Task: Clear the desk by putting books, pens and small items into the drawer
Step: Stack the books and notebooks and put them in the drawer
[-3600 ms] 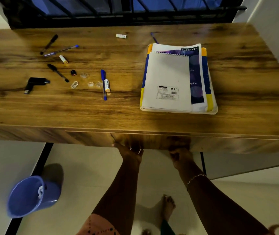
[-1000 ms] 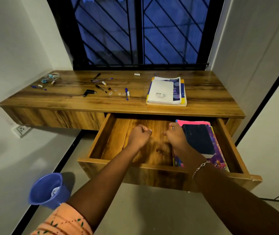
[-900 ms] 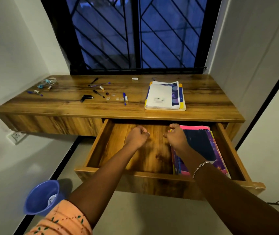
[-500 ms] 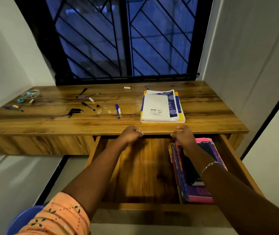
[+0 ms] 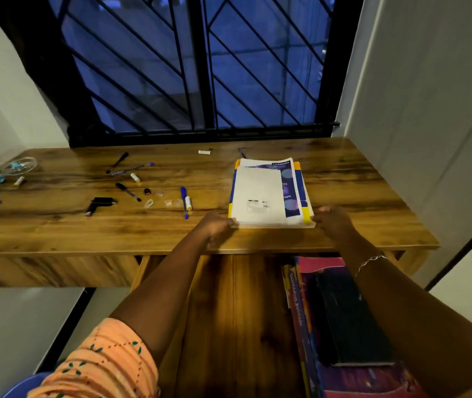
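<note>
A stack of notebooks (image 5: pixel 266 193) lies on the wooden desk (image 5: pixel 358 202), a white spiral pad on top. My left hand (image 5: pixel 216 225) grips the stack's near left corner and my right hand (image 5: pixel 330 221) grips its near right corner. The stack still rests on the desk. Below the desk edge the drawer (image 5: pixel 229 326) stands pulled out, with books (image 5: pixel 343 317) lying in its right half. Pens (image 5: pixel 184 201), markers and small caps are scattered over the desk's left half.
A black charger plug (image 5: pixel 99 203) lies left of the pens, with a clear dish (image 5: pixel 19 166) and small bits at the far left. A white cap (image 5: pixel 204 152) sits near the barred window (image 5: pixel 200 67). Walls close in on both sides.
The drawer was pulled open earlier. Both hands have since risen from the drawer over the desk edge and taken hold of the notebook stack's near corners. The view has moved closer.
</note>
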`<act>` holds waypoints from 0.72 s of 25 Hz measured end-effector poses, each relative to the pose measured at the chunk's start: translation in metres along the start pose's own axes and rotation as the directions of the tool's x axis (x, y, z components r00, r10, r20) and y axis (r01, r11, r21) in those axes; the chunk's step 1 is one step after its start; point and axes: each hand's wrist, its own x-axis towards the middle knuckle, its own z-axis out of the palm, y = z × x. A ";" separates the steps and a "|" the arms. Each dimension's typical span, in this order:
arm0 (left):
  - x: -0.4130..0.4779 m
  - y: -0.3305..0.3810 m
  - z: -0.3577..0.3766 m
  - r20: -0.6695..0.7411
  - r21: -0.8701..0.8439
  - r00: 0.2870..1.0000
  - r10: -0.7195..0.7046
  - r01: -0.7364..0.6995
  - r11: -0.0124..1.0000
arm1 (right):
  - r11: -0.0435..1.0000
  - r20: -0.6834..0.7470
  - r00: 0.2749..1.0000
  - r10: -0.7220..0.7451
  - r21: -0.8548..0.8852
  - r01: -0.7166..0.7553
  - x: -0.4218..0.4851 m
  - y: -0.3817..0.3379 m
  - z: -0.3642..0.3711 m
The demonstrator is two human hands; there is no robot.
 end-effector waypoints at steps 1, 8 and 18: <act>0.011 0.002 0.002 -0.010 -0.015 1.000 -0.009 0.009 1.000 | 1.000 -0.006 1.000 0.020 0.007 -0.020 0.012 -0.003 -0.001; 0.067 0.024 0.017 -0.055 -0.138 0.996 -0.073 0.065 0.988 | 0.957 0.158 0.959 0.237 0.132 -0.258 0.065 -0.013 0.005; 0.103 0.025 0.027 -0.097 -0.226 0.982 -0.160 0.135 0.965 | 0.947 0.245 0.936 0.253 0.137 -0.292 0.090 -0.024 0.013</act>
